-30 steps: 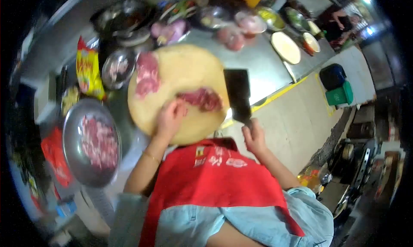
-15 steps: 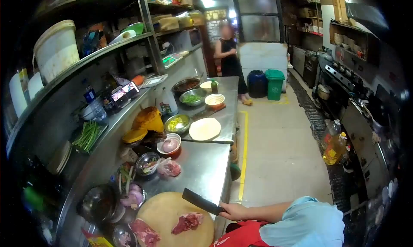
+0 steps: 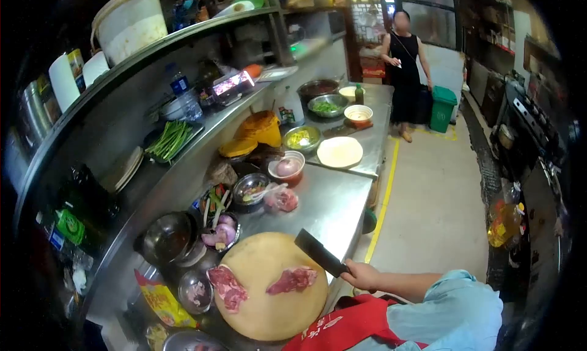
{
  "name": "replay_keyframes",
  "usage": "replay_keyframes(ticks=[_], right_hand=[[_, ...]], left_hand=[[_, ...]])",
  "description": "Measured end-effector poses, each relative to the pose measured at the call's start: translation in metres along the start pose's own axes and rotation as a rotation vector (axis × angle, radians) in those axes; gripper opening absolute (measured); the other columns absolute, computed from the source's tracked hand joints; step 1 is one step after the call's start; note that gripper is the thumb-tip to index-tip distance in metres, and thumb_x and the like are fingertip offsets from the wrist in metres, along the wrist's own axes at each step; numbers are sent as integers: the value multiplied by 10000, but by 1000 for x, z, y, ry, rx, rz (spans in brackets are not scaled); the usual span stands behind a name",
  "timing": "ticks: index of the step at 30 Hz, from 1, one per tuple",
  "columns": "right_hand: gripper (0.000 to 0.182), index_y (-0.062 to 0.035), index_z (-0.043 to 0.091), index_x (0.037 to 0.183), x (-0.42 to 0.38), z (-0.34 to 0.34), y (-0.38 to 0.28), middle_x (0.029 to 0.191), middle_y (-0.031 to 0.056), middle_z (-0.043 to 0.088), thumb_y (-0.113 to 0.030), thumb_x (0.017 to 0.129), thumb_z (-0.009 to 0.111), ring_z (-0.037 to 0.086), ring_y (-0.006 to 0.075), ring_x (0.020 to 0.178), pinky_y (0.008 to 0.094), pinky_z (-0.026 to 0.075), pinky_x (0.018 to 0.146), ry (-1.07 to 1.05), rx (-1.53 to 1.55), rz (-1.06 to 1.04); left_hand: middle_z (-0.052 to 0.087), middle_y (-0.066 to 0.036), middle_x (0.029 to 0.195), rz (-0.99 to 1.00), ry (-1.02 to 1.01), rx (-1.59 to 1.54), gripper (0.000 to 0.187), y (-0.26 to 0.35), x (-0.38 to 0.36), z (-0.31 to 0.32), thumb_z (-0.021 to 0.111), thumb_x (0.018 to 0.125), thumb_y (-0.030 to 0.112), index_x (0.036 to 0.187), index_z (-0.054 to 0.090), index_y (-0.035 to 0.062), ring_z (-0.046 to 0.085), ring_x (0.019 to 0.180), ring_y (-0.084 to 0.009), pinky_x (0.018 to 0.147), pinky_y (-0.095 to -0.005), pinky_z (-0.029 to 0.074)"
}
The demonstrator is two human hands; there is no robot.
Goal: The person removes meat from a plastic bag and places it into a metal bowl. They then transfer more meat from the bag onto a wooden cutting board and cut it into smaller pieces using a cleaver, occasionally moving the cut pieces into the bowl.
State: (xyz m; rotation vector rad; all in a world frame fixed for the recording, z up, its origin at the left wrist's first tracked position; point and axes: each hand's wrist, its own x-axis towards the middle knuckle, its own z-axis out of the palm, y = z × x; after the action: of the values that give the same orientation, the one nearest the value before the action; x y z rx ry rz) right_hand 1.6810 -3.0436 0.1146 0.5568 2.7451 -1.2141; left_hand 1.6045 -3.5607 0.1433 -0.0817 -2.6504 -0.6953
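My right hand is closed round the handle of a black cleaver, its blade held over the right edge of a round cutting board. Two pieces of raw meat lie apart on the board: one meat piece near the middle, another meat piece at the left rim. Beside the board sits a small metal bowl with bits of meat in it. My left hand does not show.
Purple onions, bagged meat and a yellow packet surround the board. Bowls and a pale dough round stand farther along the counter. Shelves overhang at left. A person stands in the aisle near a green bin.
My view has swung left, so the counter sits farther right in the picture. The cleaver stays in my right hand beside the board. The person in the aisle has turned more towards me.
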Motion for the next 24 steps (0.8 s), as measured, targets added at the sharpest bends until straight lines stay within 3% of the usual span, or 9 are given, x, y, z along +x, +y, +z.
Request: replay_keyframes(ticks=[2, 4, 6, 9, 12, 16, 17, 21, 24], right_hand=[[345, -57, 505, 1078, -10, -32, -42, 829, 242, 641, -369, 937, 548, 639, 430, 807, 516, 494, 715, -146, 71, 215], [342, -59, 497, 1090, -3, -16, -20, 851, 245, 638, -367, 943, 533, 637, 435, 828, 527, 490, 729, -91, -49, 80], [335, -60, 480, 1100, 3, -2, 0, 868, 251, 635, -357, 952, 519, 633, 441, 839, 533, 485, 739, -43, 1, -43], [321, -58, 451, 1096, 9, 29, 24, 872, 263, 630, -342, 959, 508, 625, 454, 835, 538, 480, 735, 13, 21, -79], [335, -59, 428, 1088, 9, 27, 17, 828, 251, 624, -360, 960, 499, 615, 459, 792, 549, 473, 696, 46, 1, -117], [332, -64, 425, 1078, 6, 27, 12, 777, 237, 614, -364, 955, 495, 616, 453, 749, 540, 475, 655, 31, -19, -124], [328, -67, 425, 1075, 6, 26, 14, 767, 235, 612, -364, 954, 494, 616, 451, 741, 538, 475, 648, 39, -13, -123], [283, -88, 427, 1059, 10, 34, 23, 762, 231, 611, -344, 956, 486, 617, 443, 733, 537, 470, 638, 50, 18, -97], [296, -61, 408, 1064, 3, 15, 9, 790, 259, 609, -316, 961, 517, 599, 476, 742, 547, 468, 648, 23, 0, -125]], left_hand=[[667, -191, 1095, 138, -31, -292, 331, 81, 18, 37, 625, 869, 61, 1192, 616, -7, 620, 1021, -308, 925, -383, 476], [626, -196, 1172, 408, -209, -539, 435, 69, 15, 117, 692, 841, 130, 1244, 583, 5, 588, 1063, -360, 944, -417, 464], [566, -221, 1256, 468, -376, -183, 607, 126, 25, 143, 734, 801, 205, 1333, 508, 20, 543, 1139, -400, 982, -443, 448], [535, -228, 1285, 680, -347, -264, 747, 150, 35, 189, 762, 767, 270, 1405, 436, 58, 513, 1166, -420, 999, -458, 437], [541, -233, 1269, 637, -720, -286, 800, 175, 56, 209, 770, 752, 295, 1435, 406, 93, 517, 1154, -425, 1004, -464, 428], [544, -236, 1231, 603, -749, -221, 899, 187, 68, 228, 799, 702, 321, 1463, 367, 113, 523, 1135, -423, 993, -477, 427], [544, -216, 1218, 681, -532, -392, 897, 191, 63, 226, 819, 674, 305, 1434, 393, 92, 538, 1107, -405, 979, -478, 433], [567, -203, 1135, 851, -679, -422, 767, 203, 77, 238, 806, 669, 221, 1332, 464, 45, 576, 1014, -356, 890, -438, 486], [597, -210, 1054, 642, -865, -318, 662, 217, 80, 241, 787, 677, 183, 1264, 516, 41, 594, 971, -329, 851, -416, 494]])
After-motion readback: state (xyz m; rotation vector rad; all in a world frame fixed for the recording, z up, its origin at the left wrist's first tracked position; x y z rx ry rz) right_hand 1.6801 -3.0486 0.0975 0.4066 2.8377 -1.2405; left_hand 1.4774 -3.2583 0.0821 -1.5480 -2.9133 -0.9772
